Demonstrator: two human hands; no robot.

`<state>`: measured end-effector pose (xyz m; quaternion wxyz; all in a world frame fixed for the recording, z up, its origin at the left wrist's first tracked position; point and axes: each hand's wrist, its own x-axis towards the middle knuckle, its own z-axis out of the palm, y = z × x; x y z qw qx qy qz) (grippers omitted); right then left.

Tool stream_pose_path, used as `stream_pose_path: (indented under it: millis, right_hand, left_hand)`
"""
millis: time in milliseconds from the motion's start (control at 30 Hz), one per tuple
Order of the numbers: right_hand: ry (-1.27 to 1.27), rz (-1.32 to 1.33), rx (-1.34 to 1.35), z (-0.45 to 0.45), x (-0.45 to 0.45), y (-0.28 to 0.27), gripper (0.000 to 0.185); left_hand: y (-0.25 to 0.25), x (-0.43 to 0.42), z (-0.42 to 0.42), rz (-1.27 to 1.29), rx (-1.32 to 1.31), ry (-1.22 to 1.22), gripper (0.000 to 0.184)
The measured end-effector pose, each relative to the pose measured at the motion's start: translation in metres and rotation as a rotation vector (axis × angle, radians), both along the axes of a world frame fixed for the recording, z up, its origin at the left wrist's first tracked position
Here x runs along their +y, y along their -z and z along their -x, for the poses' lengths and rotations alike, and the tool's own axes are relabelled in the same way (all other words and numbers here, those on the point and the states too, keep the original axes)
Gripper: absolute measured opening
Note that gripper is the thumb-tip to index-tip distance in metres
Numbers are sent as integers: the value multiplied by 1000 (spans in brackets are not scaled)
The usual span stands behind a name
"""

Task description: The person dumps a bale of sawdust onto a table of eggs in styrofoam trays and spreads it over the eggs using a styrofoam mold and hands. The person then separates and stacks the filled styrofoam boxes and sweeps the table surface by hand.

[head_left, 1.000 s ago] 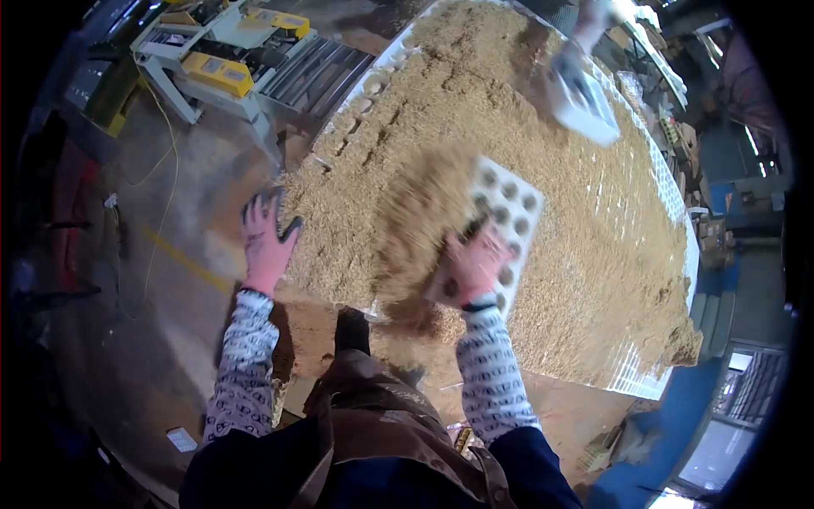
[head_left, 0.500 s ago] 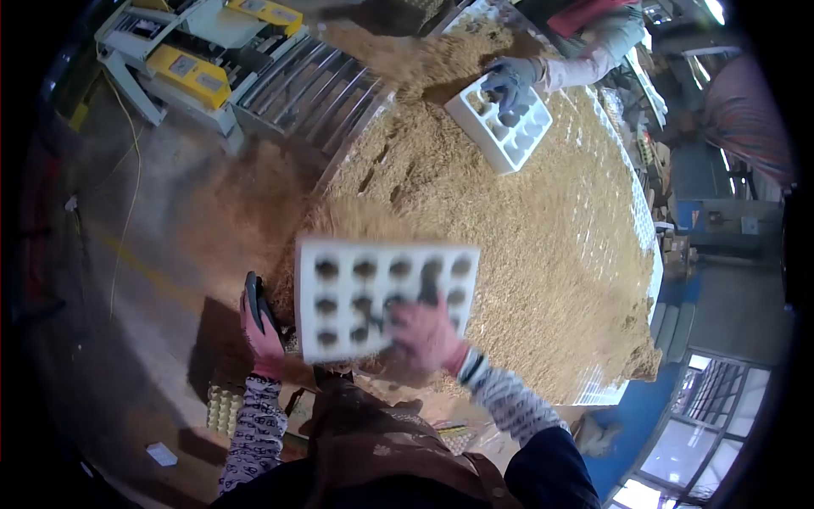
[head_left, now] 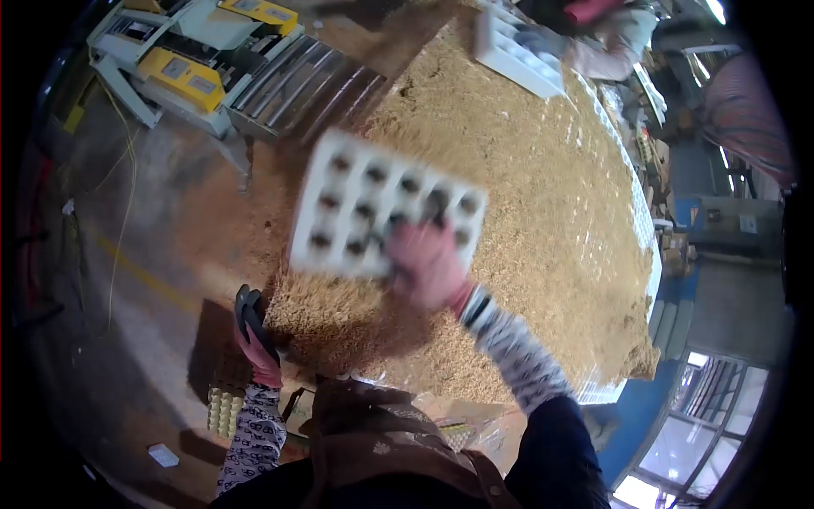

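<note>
A white foam tray (head_left: 343,185) with rows of round holes is held tilted over a wide bed of wood shavings (head_left: 543,229). My right hand (head_left: 428,263), in a pink glove with dark fingertips, grips it from above near its right end, fingers in the holes. Tray and hand are smeared by motion. Loose shavings fly up just below the tray. My left hand (head_left: 257,338), gloved the same way, is off the table's left edge with its fingers stretched out and nothing in them.
Across the table, another person's gloved hand (head_left: 543,42) is at a second white foam tray (head_left: 517,59). A roller conveyor (head_left: 309,81) with yellow panels stands at the upper left. Egg trays (head_left: 225,411) are stacked low beside my left arm.
My right hand has moved the foam tray forward, away from me, and tilted it. My left hand has barely shifted. The other person's tray has moved farther off towards the table's back edge.
</note>
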<state>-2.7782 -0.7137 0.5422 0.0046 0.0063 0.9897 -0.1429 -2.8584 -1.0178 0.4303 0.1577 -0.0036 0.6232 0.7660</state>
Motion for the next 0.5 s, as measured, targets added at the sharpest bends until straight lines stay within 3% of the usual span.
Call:
stream_pose_path:
  millis: [67, 100, 133, 200, 267, 300, 367, 400, 467, 500]
  right_hand:
    - [144, -173, 299, 43, 83, 11, 53]
    - [354, -269, 236, 58, 120, 8, 53]
    - [630, -231, 104, 68, 149, 10, 55]
    - [1009, -78, 151, 66, 210, 54, 58]
    - [809, -220, 28, 85, 151, 18, 63]
    - [679, -170, 90, 79, 120, 17, 63]
    - [462, -167, 204, 57, 33, 21, 60]
    - [455, 19, 27, 51, -31, -20, 58]
    - [369, 156, -4, 25, -121, -13, 59]
    - [289, 84, 56, 15, -162, -12, 67]
  left_hand:
    - [3, -3, 0, 78, 0, 34, 43]
    - [4, -1, 0, 46, 39, 12, 42]
    - [5, 1, -1, 23, 78, 5, 41]
    - [7, 1, -2, 32, 44, -21, 38]
    - [22, -6, 0, 21, 0, -15, 35]
    - [23, -17, -1, 55, -23, -9, 35]
    - [24, -33, 16, 223, 219, 181, 39]
    - [26, -37, 25, 283, 359, 268, 42]
    - [32, -71, 39, -832, -489, 95, 48]
    - [52, -103, 37, -670, -517, 19, 54]
